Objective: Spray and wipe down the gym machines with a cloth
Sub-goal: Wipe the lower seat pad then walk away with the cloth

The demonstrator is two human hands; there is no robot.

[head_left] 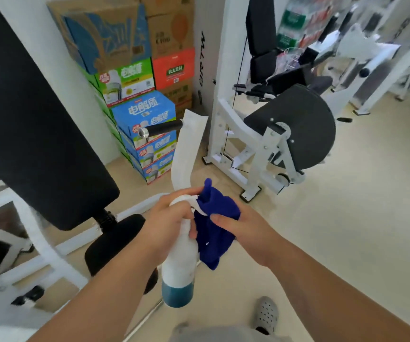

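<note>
**Cloth bunched in the right hand, spray bottle in the left**

The cloth (215, 225), deep blue and crumpled, lies across the right hand (244, 229), which grasps it with the thumb pressed over the top and the fingers hidden beneath the folds. A corner sticks up above the hand and another hangs below it. Just beside it, the left hand (168, 219) is clenched round the neck of a white spray bottle (179, 264), fingers curled over the trigger. The bottle's head touches the cloth, and its base, hanging below the hand, holds blue liquid. No label can be read on the bottle.

Beyond the two hands rises a white machine arm (186, 149) with a black-gripped handle (162, 128) ending in a metal cap. To the far side of the left hand are a long black back pad (31, 124) and a black seat (115, 240).

Behind the handle stand stacked cartons (147, 112): the blue ones read "电解质", an orange one reads "农夫果园". A white upright (202, 67) carries vertical lettering that looks like "GRTW", though it is not sharp. Beyond the right hand is a second white machine (255, 154) with a black round cover. Below that hand, a grey perforated shoe (266, 314) rests on the pale floor (359, 218).
</note>
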